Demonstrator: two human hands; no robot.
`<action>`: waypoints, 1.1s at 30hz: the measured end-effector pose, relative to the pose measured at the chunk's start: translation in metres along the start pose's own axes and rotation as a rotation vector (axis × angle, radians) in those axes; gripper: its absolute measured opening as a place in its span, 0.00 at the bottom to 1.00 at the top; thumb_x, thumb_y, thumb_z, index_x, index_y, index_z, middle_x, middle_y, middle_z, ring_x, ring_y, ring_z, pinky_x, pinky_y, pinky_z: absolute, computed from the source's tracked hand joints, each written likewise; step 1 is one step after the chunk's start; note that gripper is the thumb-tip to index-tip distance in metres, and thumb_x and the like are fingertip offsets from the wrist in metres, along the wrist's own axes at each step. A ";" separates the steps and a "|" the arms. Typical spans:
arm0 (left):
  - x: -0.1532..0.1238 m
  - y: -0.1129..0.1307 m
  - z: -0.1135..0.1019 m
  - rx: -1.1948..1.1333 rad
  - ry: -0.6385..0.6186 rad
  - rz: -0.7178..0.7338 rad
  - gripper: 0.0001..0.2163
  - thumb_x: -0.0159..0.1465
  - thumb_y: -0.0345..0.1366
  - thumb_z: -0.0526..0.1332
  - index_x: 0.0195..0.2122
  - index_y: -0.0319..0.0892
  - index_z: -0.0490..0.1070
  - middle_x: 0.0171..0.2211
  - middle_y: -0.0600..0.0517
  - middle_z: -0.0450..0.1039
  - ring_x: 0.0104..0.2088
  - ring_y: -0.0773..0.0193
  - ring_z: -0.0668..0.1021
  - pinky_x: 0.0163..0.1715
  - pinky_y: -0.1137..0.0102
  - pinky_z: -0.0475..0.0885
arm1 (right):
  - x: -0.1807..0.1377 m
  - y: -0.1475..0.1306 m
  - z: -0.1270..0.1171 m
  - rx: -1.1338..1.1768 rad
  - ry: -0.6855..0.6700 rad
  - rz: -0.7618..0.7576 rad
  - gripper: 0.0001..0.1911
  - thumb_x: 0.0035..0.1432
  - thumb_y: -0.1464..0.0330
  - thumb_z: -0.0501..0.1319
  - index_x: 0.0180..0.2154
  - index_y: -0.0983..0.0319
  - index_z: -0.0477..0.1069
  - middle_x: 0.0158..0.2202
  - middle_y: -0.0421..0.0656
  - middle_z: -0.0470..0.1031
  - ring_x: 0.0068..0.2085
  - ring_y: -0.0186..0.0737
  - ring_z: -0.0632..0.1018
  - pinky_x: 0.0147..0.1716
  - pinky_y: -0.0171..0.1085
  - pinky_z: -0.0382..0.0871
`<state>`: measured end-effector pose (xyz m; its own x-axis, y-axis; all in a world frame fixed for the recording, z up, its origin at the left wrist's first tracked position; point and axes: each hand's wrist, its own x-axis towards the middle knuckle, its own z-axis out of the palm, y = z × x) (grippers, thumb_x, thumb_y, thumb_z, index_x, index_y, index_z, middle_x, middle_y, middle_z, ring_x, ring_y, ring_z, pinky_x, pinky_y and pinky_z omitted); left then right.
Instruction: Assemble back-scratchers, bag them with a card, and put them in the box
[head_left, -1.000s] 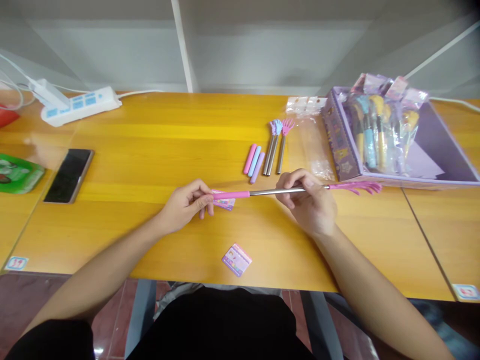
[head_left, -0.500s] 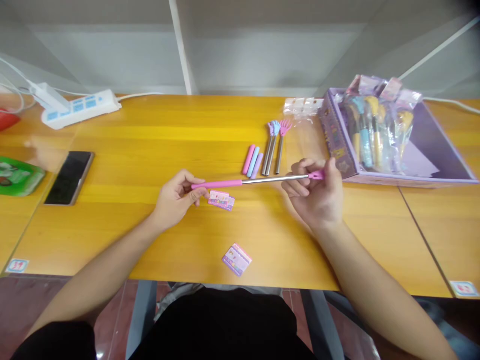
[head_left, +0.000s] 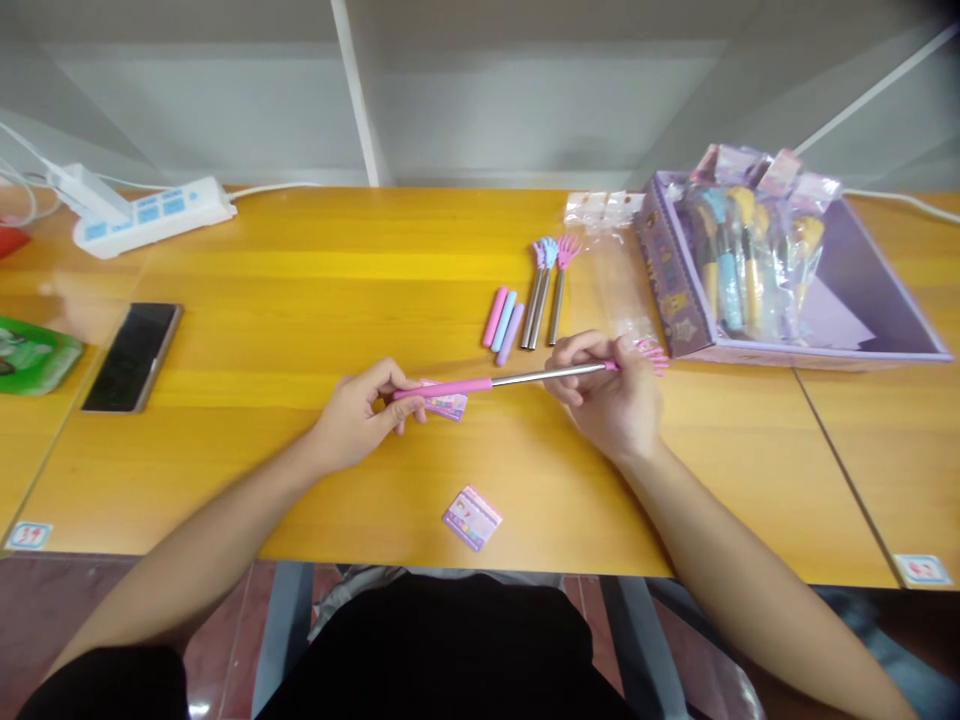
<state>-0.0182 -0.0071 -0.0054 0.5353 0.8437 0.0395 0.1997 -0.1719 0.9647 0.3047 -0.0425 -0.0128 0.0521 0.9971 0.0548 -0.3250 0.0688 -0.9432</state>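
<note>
My left hand (head_left: 358, 413) pinches the pink grip end of a telescopic back scratcher (head_left: 517, 379) with a steel shaft. My right hand (head_left: 611, 395) is closed around the shaft's other end, and the pink claw head (head_left: 651, 355) pokes out past its fingers. The scratcher lies roughly level just above the yellow table (head_left: 300, 300). Under the grip lies a small pink card (head_left: 448, 405). Three more scratchers (head_left: 541, 290) in purple, blue and pink lie collapsed side by side just beyond.
A second small card (head_left: 472, 517) lies near the front edge. Clear plastic sleeves (head_left: 615, 260) lie next to a purple box (head_left: 862, 300) holding bagged scratchers at the right. At the left are a phone (head_left: 132, 355), a green packet (head_left: 30, 350) and a power strip (head_left: 150, 215).
The scratcher has grown shorter: my right hand slid from mid-shaft out to the claw head, then pushed it in toward the left, so less steel shaft shows.
</note>
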 end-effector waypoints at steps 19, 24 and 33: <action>-0.005 0.002 0.013 -0.117 -0.123 -0.069 0.12 0.76 0.45 0.64 0.40 0.44 0.66 0.31 0.52 0.84 0.21 0.70 0.77 0.24 0.73 0.71 | -0.019 0.015 0.021 -0.081 -0.174 0.068 0.33 0.71 0.37 0.54 0.41 0.56 0.80 0.23 0.38 0.69 0.21 0.37 0.64 0.23 0.39 0.58; -0.005 0.002 0.014 -0.150 -0.149 -0.076 0.13 0.77 0.46 0.63 0.40 0.45 0.65 0.31 0.52 0.84 0.21 0.70 0.77 0.24 0.73 0.71 | -0.026 0.017 0.024 -0.088 -0.210 0.065 0.32 0.73 0.38 0.52 0.43 0.56 0.81 0.24 0.38 0.70 0.22 0.37 0.65 0.25 0.40 0.59; -0.006 0.004 0.015 -0.171 -0.153 -0.075 0.11 0.77 0.44 0.62 0.40 0.45 0.65 0.30 0.53 0.83 0.21 0.70 0.77 0.23 0.73 0.71 | -0.032 0.018 0.025 -0.085 -0.274 0.042 0.30 0.78 0.42 0.48 0.47 0.54 0.81 0.26 0.38 0.70 0.24 0.36 0.65 0.27 0.40 0.58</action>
<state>-0.0084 -0.0206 -0.0060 0.6450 0.7617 -0.0616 0.1090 -0.0119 0.9940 0.2737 -0.0719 -0.0234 -0.2201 0.9713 0.0907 -0.2406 0.0360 -0.9700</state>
